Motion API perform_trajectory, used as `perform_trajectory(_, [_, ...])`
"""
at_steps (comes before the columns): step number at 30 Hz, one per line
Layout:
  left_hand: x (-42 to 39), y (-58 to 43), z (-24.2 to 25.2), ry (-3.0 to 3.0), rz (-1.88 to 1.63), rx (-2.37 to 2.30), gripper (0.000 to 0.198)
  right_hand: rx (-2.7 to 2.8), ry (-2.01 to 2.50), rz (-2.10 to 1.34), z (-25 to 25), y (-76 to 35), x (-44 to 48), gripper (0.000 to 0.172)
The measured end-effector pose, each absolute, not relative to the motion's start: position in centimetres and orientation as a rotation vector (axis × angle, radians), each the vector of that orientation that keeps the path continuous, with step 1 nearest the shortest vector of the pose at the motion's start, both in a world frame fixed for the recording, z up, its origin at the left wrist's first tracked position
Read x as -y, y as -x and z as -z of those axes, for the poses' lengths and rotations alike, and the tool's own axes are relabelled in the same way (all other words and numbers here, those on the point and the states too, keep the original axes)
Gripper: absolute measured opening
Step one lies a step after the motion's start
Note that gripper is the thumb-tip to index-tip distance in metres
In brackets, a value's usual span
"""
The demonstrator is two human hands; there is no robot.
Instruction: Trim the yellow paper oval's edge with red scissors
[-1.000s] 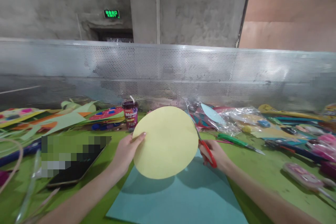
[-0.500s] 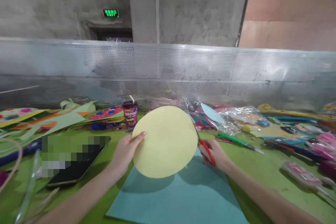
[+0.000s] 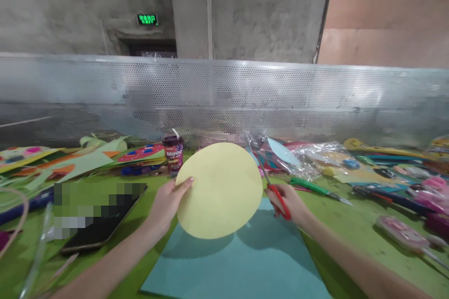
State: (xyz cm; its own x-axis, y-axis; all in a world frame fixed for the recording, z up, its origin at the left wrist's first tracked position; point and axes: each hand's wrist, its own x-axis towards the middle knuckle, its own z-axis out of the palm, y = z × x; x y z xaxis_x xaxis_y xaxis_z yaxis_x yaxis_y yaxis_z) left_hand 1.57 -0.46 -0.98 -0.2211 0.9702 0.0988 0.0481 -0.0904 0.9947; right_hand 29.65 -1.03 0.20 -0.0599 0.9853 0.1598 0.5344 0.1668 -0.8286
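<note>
Left hand [image 3: 167, 203] pinches yellow paper disc [image 3: 218, 190] upright; right hand [image 3: 288, 204] grips red scissors [image 3: 277, 194] at disc's edge, over blue sheet [image 3: 242, 261].

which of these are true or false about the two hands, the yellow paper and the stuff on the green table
1. The left hand grips the yellow paper circle at its left edge. True.
2. The right hand holds scissors with blue handles. False: the handles are red.
3. The yellow paper circle lies flat on the green table. False: it is held up above a blue sheet and casts a shadow on it.
4. A dark drink cup with a straw stands behind the circle's left side. True.
5. A dark phone lies to the right of the blue sheet. False: it lies to its left.
</note>
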Motion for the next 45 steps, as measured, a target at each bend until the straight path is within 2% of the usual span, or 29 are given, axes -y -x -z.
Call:
perform_trajectory(8, [0.4,-1.4,1.3,-1.249,-1.411,-1.355,0.043,1.726,1.34,-0.897,0.4,-30.0,0.8,0.021])
perform_trajectory(18, [0.6,-1.6,1.0,-1.252,-1.383,-1.38,0.044,1.744,1.387,-0.877,-0.3,-29.6,1.3,0.013])
perform_trajectory(28, [0.4,-1.5,1.1,-1.276,-1.402,-1.381,0.046,1.737,1.463,-0.831,0.0,-29.6,1.1,0.023])
perform_trajectory(34, [0.2,-1.3,0.7,-1.248,-1.411,-1.369,0.041,1.726,1.505,-0.797,0.2,-29.5,1.0,0.021])
perform_trajectory(45, [0.5,-1.4,0.6,-1.269,-1.395,-1.328,0.039,1.712,1.432,-0.778,-0.6,-29.5,1.5,0.026])
